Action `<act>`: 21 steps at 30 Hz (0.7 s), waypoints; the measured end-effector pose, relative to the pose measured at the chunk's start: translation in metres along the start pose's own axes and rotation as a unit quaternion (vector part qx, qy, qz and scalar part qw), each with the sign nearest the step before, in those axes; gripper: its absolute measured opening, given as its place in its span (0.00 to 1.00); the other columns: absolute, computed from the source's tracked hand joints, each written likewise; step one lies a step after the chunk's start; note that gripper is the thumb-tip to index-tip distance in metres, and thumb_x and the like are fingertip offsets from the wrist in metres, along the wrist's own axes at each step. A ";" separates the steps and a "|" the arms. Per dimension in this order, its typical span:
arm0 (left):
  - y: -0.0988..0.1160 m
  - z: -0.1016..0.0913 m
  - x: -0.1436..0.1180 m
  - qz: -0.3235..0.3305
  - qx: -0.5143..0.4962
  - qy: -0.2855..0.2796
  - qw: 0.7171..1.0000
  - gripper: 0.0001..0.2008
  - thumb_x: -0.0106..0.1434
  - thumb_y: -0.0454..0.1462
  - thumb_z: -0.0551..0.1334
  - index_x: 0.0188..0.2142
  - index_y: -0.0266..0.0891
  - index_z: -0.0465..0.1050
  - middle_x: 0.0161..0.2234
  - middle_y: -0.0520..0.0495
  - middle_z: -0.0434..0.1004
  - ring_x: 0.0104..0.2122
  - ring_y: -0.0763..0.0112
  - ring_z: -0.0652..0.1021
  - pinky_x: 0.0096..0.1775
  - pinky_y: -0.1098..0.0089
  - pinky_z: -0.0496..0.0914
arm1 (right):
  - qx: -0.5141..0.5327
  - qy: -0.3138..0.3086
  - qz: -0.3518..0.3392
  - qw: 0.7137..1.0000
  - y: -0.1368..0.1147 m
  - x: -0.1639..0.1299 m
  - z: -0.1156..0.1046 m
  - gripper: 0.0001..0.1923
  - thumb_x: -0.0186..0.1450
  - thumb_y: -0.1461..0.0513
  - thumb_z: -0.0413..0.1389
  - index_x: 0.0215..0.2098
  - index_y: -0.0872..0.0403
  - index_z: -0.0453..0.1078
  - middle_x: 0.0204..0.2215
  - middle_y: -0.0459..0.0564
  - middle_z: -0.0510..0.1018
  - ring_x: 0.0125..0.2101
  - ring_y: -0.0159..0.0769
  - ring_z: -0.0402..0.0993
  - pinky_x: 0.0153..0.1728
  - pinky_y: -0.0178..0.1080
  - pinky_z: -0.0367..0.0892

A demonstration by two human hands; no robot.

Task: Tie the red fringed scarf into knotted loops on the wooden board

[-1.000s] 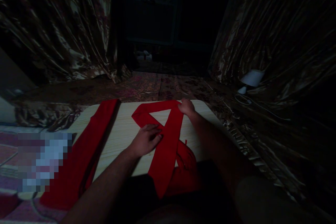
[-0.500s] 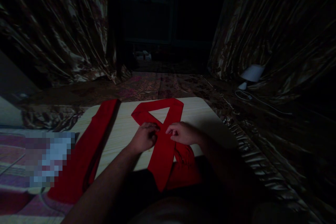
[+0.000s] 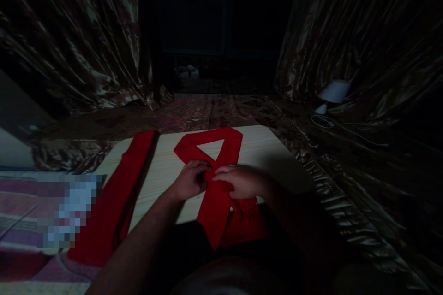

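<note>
Head view, left hand, right hand angled inward on red cloth, grip unclear

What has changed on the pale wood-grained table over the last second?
The right hand came off the far right corner of the looped red fabric strip and moved nearer the camera, onto the strip's crossing beside the left hand. The left hand, the strip's layout and the folded red cloth stayed put.

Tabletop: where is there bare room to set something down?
Bare tabletop shows between the left cloth and the red strip, and right of its loop, beyond the right hand. Crowded: the strip's crossing, with that hand and the left hand.
</note>
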State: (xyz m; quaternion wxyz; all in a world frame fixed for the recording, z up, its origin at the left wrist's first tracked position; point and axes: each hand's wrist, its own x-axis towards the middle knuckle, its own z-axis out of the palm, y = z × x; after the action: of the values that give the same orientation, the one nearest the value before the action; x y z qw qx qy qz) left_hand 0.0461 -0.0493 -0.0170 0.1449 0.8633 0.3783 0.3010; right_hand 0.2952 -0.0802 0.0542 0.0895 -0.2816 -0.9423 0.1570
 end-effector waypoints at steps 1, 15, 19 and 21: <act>0.000 0.000 0.000 0.004 0.001 -0.001 1.000 0.23 0.52 0.35 0.67 0.50 0.40 0.78 0.53 0.38 0.76 0.53 0.54 0.74 0.56 0.56 0.67 | -0.006 0.007 -0.003 1.000 -0.002 -0.001 0.001 0.32 0.55 0.66 0.63 0.59 0.51 0.71 0.57 0.55 0.72 0.55 0.45 0.69 0.57 0.44 0.63; 0.022 -0.001 0.002 0.006 0.109 -0.017 0.994 0.14 0.58 0.38 0.65 0.44 0.40 0.80 0.52 0.36 0.74 0.50 0.51 0.74 0.51 0.54 0.68 | 0.012 0.181 0.097 0.979 -0.002 -0.005 0.012 0.22 0.61 0.75 0.48 0.46 0.52 0.75 0.45 0.50 0.81 0.44 0.36 0.76 0.48 0.35 0.67; 0.036 -0.001 0.006 0.059 0.076 -0.046 0.994 0.12 0.62 0.39 0.62 0.43 0.40 0.79 0.53 0.37 0.75 0.52 0.53 0.74 0.54 0.56 0.68 | 0.032 0.179 0.136 0.974 0.001 -0.009 0.016 0.24 0.58 0.77 0.49 0.46 0.53 0.74 0.43 0.51 0.81 0.44 0.37 0.76 0.49 0.36 0.67; 0.042 0.000 0.009 0.070 0.064 -0.078 0.992 0.12 0.63 0.39 0.62 0.45 0.40 0.78 0.52 0.37 0.75 0.51 0.54 0.75 0.54 0.58 0.69 | 0.037 0.150 0.113 0.982 0.000 -0.013 0.015 0.27 0.57 0.77 0.50 0.50 0.53 0.73 0.45 0.52 0.79 0.47 0.38 0.75 0.51 0.36 0.67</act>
State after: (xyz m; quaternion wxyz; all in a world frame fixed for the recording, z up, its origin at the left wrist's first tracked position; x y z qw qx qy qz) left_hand 0.0744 -0.0709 0.0071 0.0972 0.9158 0.3231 0.2179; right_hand 0.3021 -0.0915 0.0389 0.2216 -0.4030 -0.8740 0.1567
